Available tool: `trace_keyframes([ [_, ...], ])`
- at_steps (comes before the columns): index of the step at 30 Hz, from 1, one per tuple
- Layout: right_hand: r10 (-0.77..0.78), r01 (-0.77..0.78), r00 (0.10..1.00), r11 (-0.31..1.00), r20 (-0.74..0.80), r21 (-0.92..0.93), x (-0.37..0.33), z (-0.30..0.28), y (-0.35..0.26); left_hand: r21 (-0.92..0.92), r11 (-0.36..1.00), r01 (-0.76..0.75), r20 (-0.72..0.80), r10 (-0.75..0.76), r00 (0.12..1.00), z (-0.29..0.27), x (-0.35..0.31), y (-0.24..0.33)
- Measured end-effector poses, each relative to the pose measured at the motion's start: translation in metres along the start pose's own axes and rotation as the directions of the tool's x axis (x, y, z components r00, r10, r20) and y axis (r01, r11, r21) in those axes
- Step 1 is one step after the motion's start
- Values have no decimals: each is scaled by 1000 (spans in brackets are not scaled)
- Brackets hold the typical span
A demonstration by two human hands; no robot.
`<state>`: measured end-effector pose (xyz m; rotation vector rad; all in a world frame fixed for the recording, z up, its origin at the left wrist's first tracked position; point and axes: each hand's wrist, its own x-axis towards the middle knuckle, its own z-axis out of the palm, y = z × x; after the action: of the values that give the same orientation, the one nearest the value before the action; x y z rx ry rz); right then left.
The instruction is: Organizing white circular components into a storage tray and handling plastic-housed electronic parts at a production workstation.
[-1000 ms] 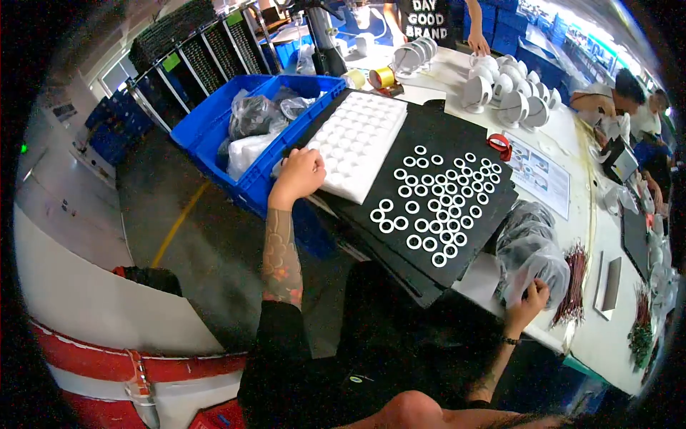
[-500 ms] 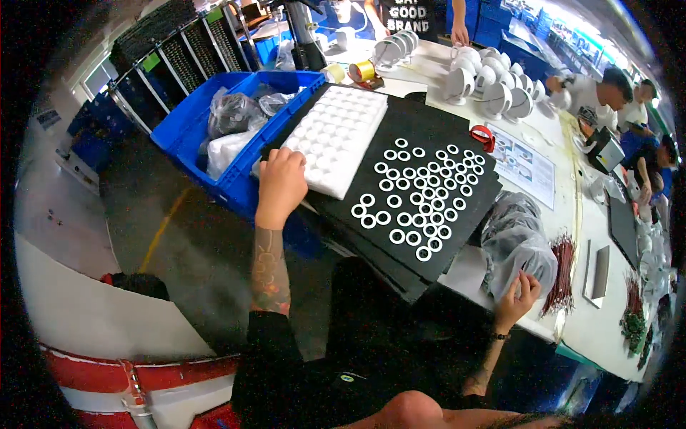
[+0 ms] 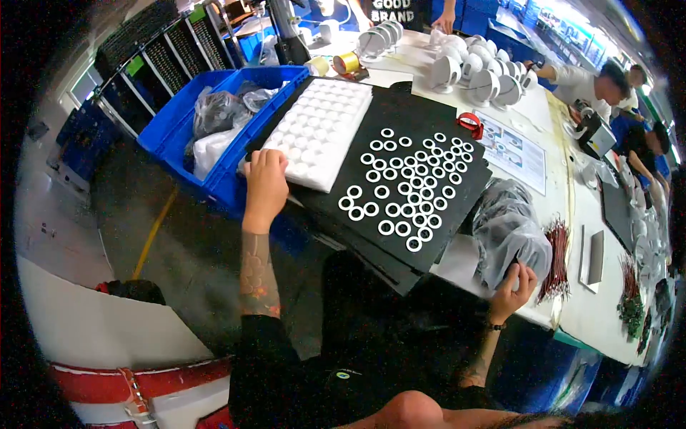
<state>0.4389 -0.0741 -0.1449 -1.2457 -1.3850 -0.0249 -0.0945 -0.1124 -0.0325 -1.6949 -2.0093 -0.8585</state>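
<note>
My left hand (image 3: 266, 184) has its fingers curled over the near-left corner of a white foam tray (image 3: 321, 129) with rows of round shapes. The tray lies on a stack of black sheets (image 3: 407, 114). Many white rings (image 3: 381, 191) with dark centres are spread over the top sheet, right of the tray. Farther right, my right hand (image 3: 513, 289) pinches the near side of a clear plastic bag (image 3: 511, 225). Dark contents show through the plastic. A small dark bit appears by those fingertips; I cannot tell what it is.
A blue crate (image 3: 175, 154) with bagged items stands left of the tray. A red tape roll (image 3: 470, 124) and printed sheet (image 3: 514, 154) lie beyond the rings. White dome-shaped parts (image 3: 484, 84) stand at the back. Red wires (image 3: 556, 261) lie right of the bag. Other people work opposite.
The whole view has shifted slightly, moving the scene left and up. My left hand stays at the tray corner. The fingers of my right hand have shifted on the bag, whose plastic has changed shape.
</note>
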Motion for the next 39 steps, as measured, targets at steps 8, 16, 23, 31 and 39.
trace_keyframes([
  [8,67,-63,990,998,-122,30,-10,-6,-9,-241,971,4,-521,-133,843,35,-61,35],
  [16,218,-223,975,963,52,152,-80,5,-81,-909,360,208,129,-231,964,7,-122,152],
  [23,-151,-117,835,892,530,438,-44,43,-169,-925,175,337,330,-68,942,12,-132,183],
  [31,-71,-248,766,884,639,396,-46,36,-184,-908,288,304,280,-123,952,6,-125,184],
  [39,-59,-285,752,869,656,405,-51,35,-185,-898,155,411,381,-191,905,5,-127,182],
])
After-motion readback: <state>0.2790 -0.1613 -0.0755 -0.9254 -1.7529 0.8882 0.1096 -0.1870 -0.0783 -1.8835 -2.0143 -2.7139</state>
